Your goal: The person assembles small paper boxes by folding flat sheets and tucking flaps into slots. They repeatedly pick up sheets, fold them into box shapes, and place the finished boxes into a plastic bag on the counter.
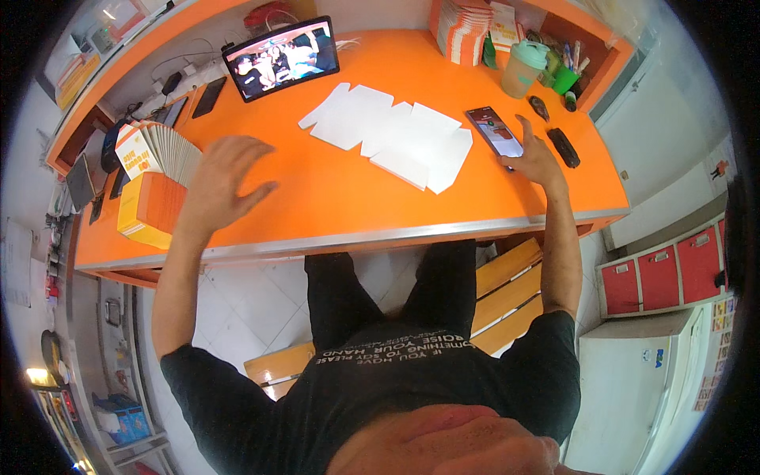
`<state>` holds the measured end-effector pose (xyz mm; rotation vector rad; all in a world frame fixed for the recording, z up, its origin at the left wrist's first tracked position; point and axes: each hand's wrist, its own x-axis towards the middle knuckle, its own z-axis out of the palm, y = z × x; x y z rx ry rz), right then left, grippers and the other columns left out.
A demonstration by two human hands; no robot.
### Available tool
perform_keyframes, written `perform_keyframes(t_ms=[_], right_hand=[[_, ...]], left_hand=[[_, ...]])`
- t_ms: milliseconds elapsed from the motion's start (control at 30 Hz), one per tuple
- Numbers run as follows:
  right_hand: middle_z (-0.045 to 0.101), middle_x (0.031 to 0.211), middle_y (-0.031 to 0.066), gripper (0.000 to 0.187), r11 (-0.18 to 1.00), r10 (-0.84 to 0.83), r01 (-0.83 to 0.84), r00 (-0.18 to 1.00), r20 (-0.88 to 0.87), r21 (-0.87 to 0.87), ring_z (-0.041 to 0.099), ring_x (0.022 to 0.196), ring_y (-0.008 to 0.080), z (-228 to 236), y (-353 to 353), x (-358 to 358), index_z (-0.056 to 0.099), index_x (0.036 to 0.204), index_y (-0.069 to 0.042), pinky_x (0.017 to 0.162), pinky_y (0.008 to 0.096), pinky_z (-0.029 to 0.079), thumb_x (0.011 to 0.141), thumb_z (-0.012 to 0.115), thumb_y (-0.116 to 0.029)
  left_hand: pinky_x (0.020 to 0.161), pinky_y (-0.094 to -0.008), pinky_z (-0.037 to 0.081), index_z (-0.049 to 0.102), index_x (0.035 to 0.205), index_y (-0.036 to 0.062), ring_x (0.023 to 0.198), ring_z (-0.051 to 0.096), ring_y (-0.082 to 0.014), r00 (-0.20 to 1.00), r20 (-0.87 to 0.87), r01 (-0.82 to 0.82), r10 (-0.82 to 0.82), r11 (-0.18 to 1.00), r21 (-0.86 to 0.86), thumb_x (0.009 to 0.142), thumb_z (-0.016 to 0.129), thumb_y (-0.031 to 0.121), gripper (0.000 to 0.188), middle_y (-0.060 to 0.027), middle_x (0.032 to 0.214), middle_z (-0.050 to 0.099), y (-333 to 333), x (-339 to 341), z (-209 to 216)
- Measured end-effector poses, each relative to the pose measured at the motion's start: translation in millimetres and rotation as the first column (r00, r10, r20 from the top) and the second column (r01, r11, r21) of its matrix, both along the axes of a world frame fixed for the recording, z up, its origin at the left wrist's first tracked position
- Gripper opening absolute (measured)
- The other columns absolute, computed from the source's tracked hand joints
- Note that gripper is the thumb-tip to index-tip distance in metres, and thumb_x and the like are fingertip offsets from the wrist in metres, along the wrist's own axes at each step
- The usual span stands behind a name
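My left hand [222,186] hovers over the left part of the orange desk [317,194], fingers and thumb apart with nothing between them. Closest to it are a fanned stack of folded printed cartons [170,150] and a yellow-orange stack of cartons [154,210]. Over on the right, my right hand [538,162] has its thumb at the lower end of a smartphone [492,131] lying face up with its screen lit. Its index finger stretches out beside the phone. Between my hands lie flat white die-cut carton blanks [392,134], partly overlapping, with slotted flaps.
A tablet [281,62] playing video stands at the back. At the back right are a lidded shaker bottle [524,70], stacked cartons [463,32] and a green pen cup [564,79]. A black case [563,148] lies right of my right hand. Wooden bench slats [507,277] show below.
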<state>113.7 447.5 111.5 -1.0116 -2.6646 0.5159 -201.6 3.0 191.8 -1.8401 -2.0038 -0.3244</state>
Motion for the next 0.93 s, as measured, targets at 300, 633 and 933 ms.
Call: perform_keyframes(t_ms=[300, 633, 933], right_hand=[[0.063, 0.116, 0.0298, 0.109, 0.964, 0.263, -0.261, 0.964, 0.036, -0.052, 0.062, 0.112, 0.0390, 4.7, 78.1, -96.0, 0.020, 0.154, -0.007, 0.097, 0.0425, 0.048, 0.068, 0.081, -0.038], [0.053, 0.133, 0.0283, 0.094, 0.954, 0.277, -0.276, 0.961, -0.006, -0.117, 0.055, 0.122, 0.0432, 0.8, 64.1, -231.4, 0.025, 0.154, -0.009, 0.104, 0.0501, 0.044, 0.082, 0.068, -0.051], [0.037, 0.149, 0.0181, 0.042, 0.891, 0.452, -0.412, 0.838, -0.306, 0.191, 0.023, 0.143, 0.0362, -58.1, 140.1, -281.4, 0.058, 0.132, -0.019, 0.119, 0.0464, 0.019, 0.092, 0.048, -0.021]], left_hand=[[0.109, -0.0479, 0.038, 0.057, 0.133, 0.0136, 0.128, 0.051, -0.0322, 0.833, 0.189, 0.549, -0.519, 0.816, -0.182, 0.084, 0.073, 0.046, 0.060, -0.0141, 0.137, 0.054, 129.5, 21.7, -60.1], [0.117, -0.0616, 0.022, 0.049, 0.144, 0.0262, 0.146, 0.028, -0.0354, 0.628, 0.383, 0.778, -0.677, 0.566, -0.275, 0.082, 0.069, 0.057, 0.072, -0.0132, 0.156, 0.035, 207.8, 1.3, -86.6], [0.118, -0.0576, 0.024, 0.054, 0.139, 0.0262, 0.147, 0.029, -0.0291, 0.657, 0.450, 0.722, -0.605, 0.676, -0.147, 0.090, 0.068, 0.041, 0.053, -0.0089, 0.155, 0.037, 205.5, 2.7, -116.7]])
